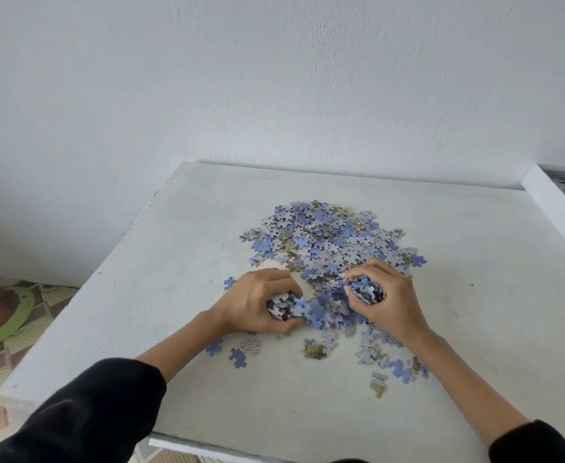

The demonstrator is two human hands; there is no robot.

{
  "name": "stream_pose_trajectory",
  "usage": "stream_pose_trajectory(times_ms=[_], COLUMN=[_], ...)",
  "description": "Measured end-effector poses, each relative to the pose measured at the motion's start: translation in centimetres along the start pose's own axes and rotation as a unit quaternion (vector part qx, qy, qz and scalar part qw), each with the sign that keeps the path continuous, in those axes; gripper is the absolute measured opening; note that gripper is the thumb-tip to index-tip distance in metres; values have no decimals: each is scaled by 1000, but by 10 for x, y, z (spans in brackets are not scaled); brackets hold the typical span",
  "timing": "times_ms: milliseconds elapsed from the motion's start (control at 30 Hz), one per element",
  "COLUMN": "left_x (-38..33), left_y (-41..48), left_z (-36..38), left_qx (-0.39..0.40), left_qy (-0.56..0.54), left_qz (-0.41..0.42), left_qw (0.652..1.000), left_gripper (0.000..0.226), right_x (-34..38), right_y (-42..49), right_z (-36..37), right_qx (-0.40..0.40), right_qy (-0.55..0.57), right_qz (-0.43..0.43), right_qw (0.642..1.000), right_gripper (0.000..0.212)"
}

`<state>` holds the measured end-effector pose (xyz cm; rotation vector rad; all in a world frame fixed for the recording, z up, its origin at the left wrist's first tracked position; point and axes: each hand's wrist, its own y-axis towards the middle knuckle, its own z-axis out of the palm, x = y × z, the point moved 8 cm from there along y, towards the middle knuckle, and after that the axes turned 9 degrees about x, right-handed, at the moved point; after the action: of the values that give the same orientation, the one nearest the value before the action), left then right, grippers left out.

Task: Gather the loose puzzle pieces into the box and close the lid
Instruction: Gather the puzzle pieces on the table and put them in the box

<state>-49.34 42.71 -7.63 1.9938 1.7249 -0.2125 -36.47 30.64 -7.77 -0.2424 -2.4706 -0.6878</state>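
Gripping a thick wad of loose puzzle pieces [327,235] each, the 2 hands are sitting close together near the middle of the tabletop [134,295], a matte, whitish slab with faint scuffs and specks. The left hand [254,302] is curling its fingers and thumb round a bundle of flat, knobbed cardboard pieces, their dotted grey-white backs showing at the opening of the fist. The right hand [391,299] is clutching a tighter bundle stood on edge, the thin layered edges showing between thumb and fingertips. Between the 2 hands a low, blurred ridge of blue pieces is lying on the surface and touching both.

Most of the pieces are lying in a shallow, ragged heap that is reaching from the hands toward the far edge of the tabletop, right of centre: glossy blue faces, dotted backs and a few tan ones are mixing together. A thinner scatter is lying toward the near edge, under and beside the right wrist, with 1 tan piece [314,350] among blue ones.

The box [556,208] is sitting at the far right corner, cut off by the frame, showing a smooth white wall with more pieces inside.

Black fabric sleeves [90,412] are covering both forearms partway. Patterned floor tiles [40,332] are showing beyond the left edge.
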Motion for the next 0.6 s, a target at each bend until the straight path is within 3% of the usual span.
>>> stream_pose_trajectory(times_ms=[100, 333, 600], left_x=[2, 14, -4], left_y=[-3, 6, 26], left_z=[-5, -11, -21], left_qx=[-29, -57, -73], left_qy=[-50, -173, -160], left_qz=[-6, -44, 25], left_qw=[998, 982, 984], left_gripper=[21, 20, 20], right_x=[-1, -1, 6], right_y=[1, 5, 20], right_z=[-2, -14, -49], right_qx=[-10, -31, -58], right_qy=[10, 53, 44], right_qz=[6, 38, 24], right_qw=[1000, 997, 997], right_gripper=[15, 22, 19])
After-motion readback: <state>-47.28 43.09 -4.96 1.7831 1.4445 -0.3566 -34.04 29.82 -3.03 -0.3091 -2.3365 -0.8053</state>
